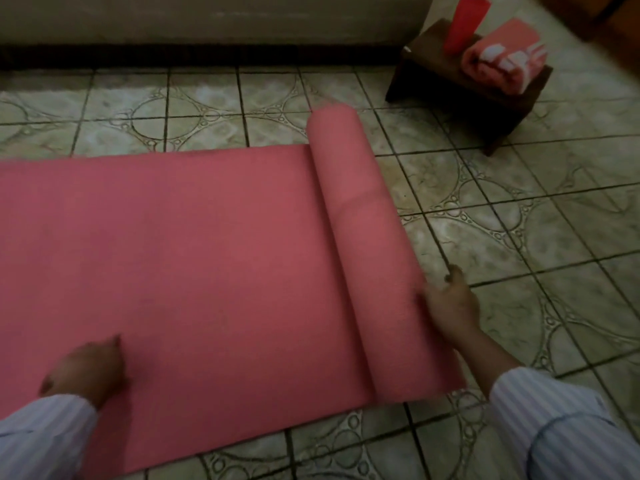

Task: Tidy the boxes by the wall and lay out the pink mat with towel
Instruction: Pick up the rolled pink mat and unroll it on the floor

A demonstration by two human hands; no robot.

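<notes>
The pink mat [194, 265] lies partly unrolled across the tiled floor, its flat part running off the left edge. Its rolled end [360, 237] forms a thick tube on the right side. My right hand [450, 303] rests against the tube's right flank near its front end, fingers curled around it. On the flat part at the lower left, my left hand [86, 368] presses down with fingers bent. A rolled pink and white towel [502, 60] sits on a dark wooden stool [460, 95] at the upper right. No boxes are in view.
A red cup-like object [464, 26] stands on the stool behind the towel. A pale wall or furniture base [207, 19] with a dark strip runs along the top. Patterned floor tiles [519, 209] extend to the right of the roll.
</notes>
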